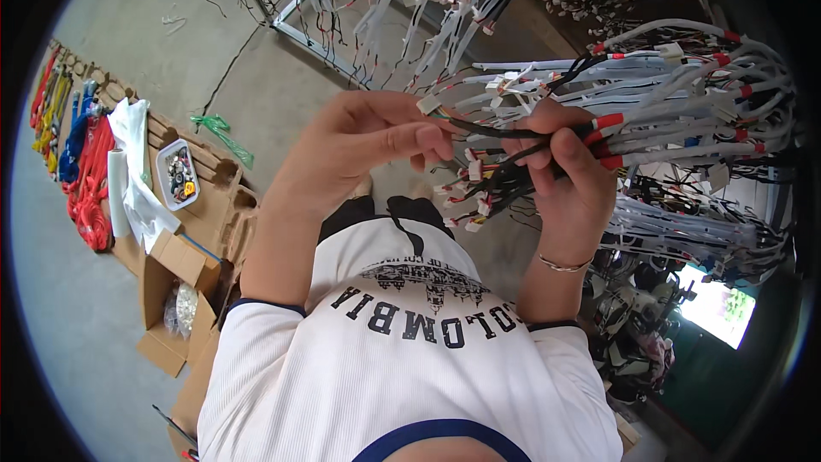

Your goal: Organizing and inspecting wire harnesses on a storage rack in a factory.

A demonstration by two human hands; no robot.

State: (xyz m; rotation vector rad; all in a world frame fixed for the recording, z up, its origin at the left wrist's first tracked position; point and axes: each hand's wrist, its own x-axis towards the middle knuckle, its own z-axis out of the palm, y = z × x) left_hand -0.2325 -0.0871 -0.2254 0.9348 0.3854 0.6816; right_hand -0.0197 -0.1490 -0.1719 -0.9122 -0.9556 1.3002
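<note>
My right hand [569,158] is closed around a black-sleeved cable of a wire harness, thumb and fingers pinched near its red band [607,121]. From that grip the cable's black end [487,130] runs left to a white plug connector [428,105] with thin coloured wires. My left hand [368,137] is curled at this end, its index finger and thumb around the connector's wires; the exact contact is partly hidden. Below, more white connectors [475,169] fan out on short wires under my right hand. Grey-white harness cables [684,111] loop away to the right.
More harnesses hang from a metal frame [316,47] ahead and at the right [693,227]. On the left, cardboard [209,197] bears a white tray [177,174] of small parts, red cable bundles [90,188] and an open carton [162,325]. Green plastic [227,139] lies on the floor.
</note>
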